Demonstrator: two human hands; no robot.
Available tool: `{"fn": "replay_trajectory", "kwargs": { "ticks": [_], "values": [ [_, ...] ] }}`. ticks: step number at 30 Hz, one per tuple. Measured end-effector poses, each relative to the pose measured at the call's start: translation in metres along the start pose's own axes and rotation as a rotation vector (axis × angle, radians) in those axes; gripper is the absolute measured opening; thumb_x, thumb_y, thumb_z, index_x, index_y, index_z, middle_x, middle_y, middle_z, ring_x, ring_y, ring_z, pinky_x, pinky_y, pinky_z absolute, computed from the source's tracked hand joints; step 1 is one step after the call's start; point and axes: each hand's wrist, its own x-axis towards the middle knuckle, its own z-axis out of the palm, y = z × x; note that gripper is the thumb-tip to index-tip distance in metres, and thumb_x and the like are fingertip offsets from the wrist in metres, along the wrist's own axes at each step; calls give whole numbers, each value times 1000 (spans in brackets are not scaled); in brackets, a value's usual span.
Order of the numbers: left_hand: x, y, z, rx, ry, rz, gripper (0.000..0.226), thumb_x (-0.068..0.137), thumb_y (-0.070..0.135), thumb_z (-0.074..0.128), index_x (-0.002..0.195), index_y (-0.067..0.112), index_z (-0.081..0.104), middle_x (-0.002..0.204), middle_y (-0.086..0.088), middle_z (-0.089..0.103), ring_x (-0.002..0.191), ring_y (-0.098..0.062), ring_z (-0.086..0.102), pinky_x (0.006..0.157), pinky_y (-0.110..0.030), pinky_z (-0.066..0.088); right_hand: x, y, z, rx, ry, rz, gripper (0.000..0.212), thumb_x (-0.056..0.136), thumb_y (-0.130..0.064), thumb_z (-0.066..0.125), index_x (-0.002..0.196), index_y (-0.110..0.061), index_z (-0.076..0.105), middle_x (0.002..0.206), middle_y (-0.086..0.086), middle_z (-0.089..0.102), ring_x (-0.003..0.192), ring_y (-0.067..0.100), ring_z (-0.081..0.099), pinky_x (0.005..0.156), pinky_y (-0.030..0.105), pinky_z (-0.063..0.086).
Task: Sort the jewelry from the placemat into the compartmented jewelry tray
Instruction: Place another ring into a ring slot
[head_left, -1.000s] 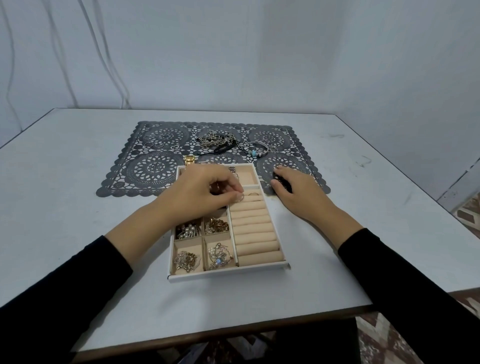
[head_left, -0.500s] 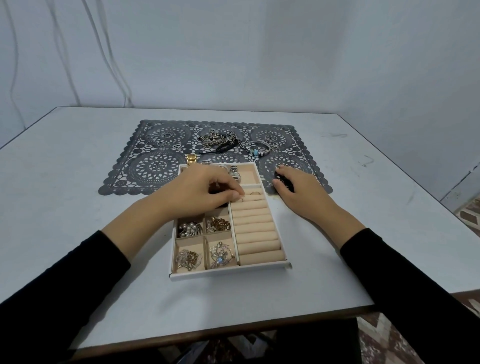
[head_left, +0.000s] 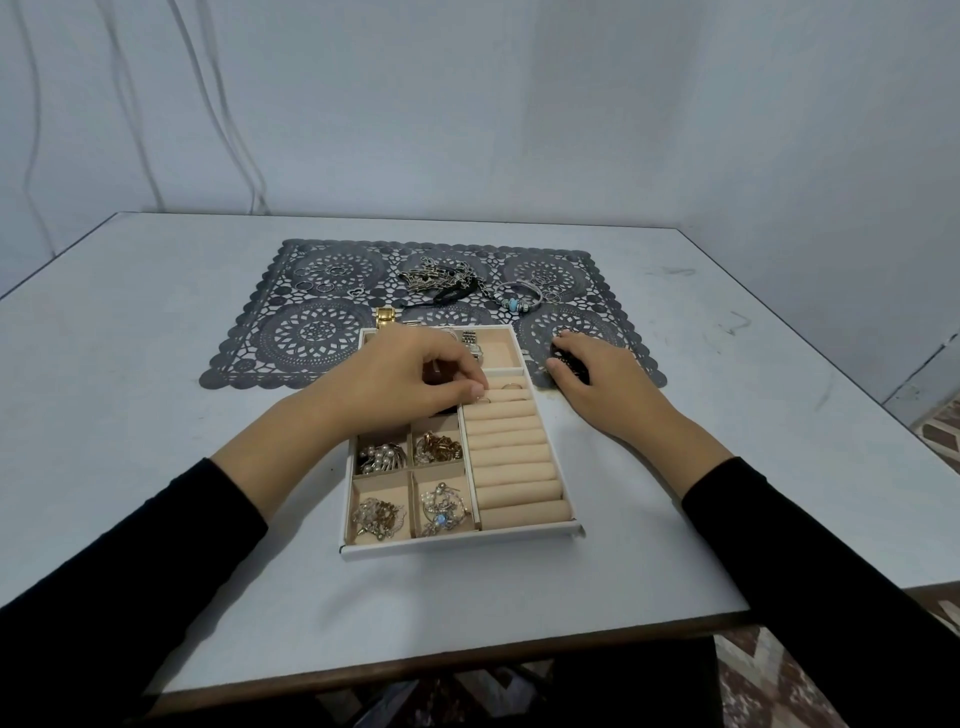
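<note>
Pinches with the left hand (head_left: 400, 379) a ring (head_left: 483, 399) at the far ring rolls of the jewelry tray (head_left: 457, 545) on the bench (head_left: 156, 415). Curls the right hand (head_left: 608, 384) round a dark piece (head_left: 571, 366) on the near right corner of the placemat (head_left: 311, 332), just beside the tray. Shows chains (head_left: 436, 275), a beaded bracelet (head_left: 511, 304) and loose rings (head_left: 317, 278) further back on the placemat.

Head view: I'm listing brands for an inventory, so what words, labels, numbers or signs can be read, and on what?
None readable: no words, labels, brands or numbers show.
The jewelry tray, placemat and table carry no print.
The gold watch band is too small to show any brand.
The dark marks on the table are scuffs, not letters.
</note>
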Motion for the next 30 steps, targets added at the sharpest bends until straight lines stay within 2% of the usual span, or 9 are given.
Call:
{"fn": "replay_trajectory", "kwargs": {
  "ticks": [4, 11, 17, 22, 26, 30],
  "values": [
    [0, 0, 0, 0, 4, -16, 9, 86, 30, 73, 94, 27, 76, 90, 16, 72, 89, 1, 64, 83, -27, 53, 0, 0, 0, -4, -1, 0, 32, 98, -25, 50, 118, -3, 60, 123, 12, 61, 114, 26, 54, 94, 32, 37],
    [-1, 4, 1, -8, 11, 16, 8, 83, 29, 76, 90, 25, 77, 86, 15, 72, 86, 1, 64, 80, -26, 52, -1, -1, 0, 2, -1, -3, 31, 98, -26, 50, 119, -4, 60, 123, 11, 61, 114, 25, 54, 93, 30, 36],
    [0, 1, -2, -27, -28, 1, 7, 84, 27, 75, 90, 25, 76, 85, 12, 73, 85, -4, 67, 82, -35, 56, 0, 0, 0, -3, -4, 0, 31, 98, -25, 50, 116, -2, 60, 121, 12, 61, 112, 26, 54, 93, 33, 38],
    [1, 2, 1, -29, -11, 1, 6, 83, 27, 75, 89, 25, 77, 86, 14, 73, 86, -1, 66, 82, -30, 54, 0, 2, 1, -4, -2, -6, 31, 98, -26, 50, 118, -4, 60, 121, 10, 61, 112, 24, 54, 91, 28, 36],
    [3, 0, -2, -36, -45, -17, 8, 81, 28, 77, 90, 27, 78, 86, 15, 73, 87, -1, 66, 84, -31, 56, 1, 3, 1, -11, 0, -11, 32, 98, -26, 50, 120, -5, 59, 123, 10, 61, 113, 24, 54, 90, 26, 35],
    [5, 3, -5, -49, -81, -67, 9, 81, 26, 78, 90, 27, 78, 85, 13, 74, 83, -2, 67, 79, -27, 56, 1, 3, 1, -9, 3, -10, 32, 98, -27, 50, 122, -8, 59, 124, 7, 61, 114, 23, 54, 92, 26, 35]
  ]
}}
